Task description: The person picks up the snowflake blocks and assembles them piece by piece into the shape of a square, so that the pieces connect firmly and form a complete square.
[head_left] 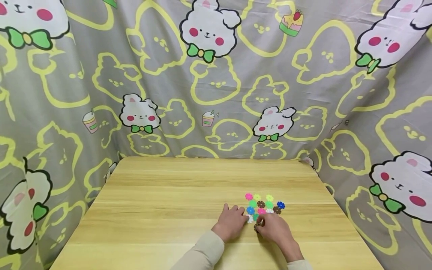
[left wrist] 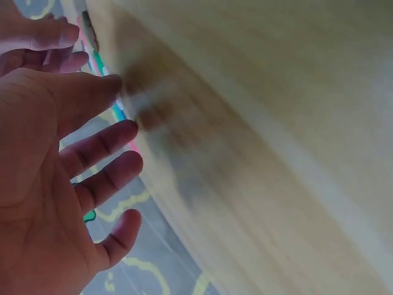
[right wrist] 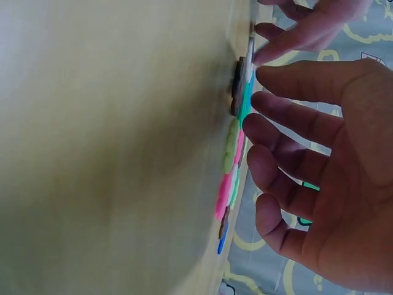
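Observation:
Colourful flower-shaped discs lie grouped on the wooden table. My left hand rests at the group's left side, its fingertips by a white disc. A brown disc lies at the near edge, with the thumb and forefinger of my right hand right over it. In the right wrist view these fingertips stand a little apart from each other and from the brown disc; whether they touch it is hard to tell. My right hand partly covers a green disc and a white one.
Farther back in the group are a pink disc, several yellow, green and brown ones, and a dark blue disc at the right. The wooden table extends around them. A grey curtain with rabbit prints surrounds its back and sides.

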{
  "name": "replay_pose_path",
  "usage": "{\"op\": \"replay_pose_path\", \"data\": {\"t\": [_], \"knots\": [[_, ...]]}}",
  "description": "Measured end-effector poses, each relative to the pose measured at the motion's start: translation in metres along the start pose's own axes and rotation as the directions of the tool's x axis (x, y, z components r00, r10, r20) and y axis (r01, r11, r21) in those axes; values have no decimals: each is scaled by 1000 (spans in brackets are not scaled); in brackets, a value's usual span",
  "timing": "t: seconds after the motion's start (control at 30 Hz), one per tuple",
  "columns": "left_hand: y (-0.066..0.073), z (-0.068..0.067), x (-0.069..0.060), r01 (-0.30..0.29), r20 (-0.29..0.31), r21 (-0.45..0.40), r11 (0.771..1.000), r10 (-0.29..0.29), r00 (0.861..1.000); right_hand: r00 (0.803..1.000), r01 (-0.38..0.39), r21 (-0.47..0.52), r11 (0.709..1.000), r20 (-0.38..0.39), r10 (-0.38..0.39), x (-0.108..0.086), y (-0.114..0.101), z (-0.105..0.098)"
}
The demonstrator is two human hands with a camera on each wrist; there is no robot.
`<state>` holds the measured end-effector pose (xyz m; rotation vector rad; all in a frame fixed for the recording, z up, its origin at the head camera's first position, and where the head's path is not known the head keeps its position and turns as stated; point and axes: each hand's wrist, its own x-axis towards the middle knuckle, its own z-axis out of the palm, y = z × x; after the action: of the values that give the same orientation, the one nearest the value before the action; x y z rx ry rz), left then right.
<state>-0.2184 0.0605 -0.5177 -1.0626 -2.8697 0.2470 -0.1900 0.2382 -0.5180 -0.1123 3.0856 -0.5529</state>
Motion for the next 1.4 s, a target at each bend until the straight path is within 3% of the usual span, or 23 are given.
{"op": "replay_pose_path", "data": {"t": [0.33, 0.5, 0.67, 0.77, 0.83, 0.93, 1.1, 1.23, 1.4], "knots": [[-3, 6, -4, 7, -61, -37, 999, -9, 998, 1000, -8, 72, 997, 27, 6, -7, 4, 4], [-4, 7, -8, 39, -64, -135, 990, -48, 997, 999, -26, 122, 992, 48, 20, -11, 4, 5], [-8, 6, -15, 83, -17, -279, 957, -91, 996, 996, -20, 159, 987, 93, 5, -12, 2, 5], [-13, 6, -19, 82, -28, -356, 931, -98, 995, 995, -1, 141, 990, 103, -14, -11, 0, 5], [-18, 5, -22, 76, -43, -427, 901, -104, 994, 995, 16, 138, 990, 93, -29, -10, -1, 6], [-26, 3, -26, 87, -42, -567, 819, -135, 990, 997, 43, 139, 989, 65, -52, -9, -3, 7], [-41, -2, -38, 147, 1, -787, 598, -237, 971, 997, 77, 169, 983, 16, -81, -6, -10, 10], [-53, -6, -50, 170, 14, -883, 437, -338, 941, 996, 85, 257, 963, -30, -80, -3, -20, 12], [-64, -11, -65, 189, 59, -948, 254, -445, 894, 993, 108, 374, 921, -81, -83, -1, -36, 13]]}}
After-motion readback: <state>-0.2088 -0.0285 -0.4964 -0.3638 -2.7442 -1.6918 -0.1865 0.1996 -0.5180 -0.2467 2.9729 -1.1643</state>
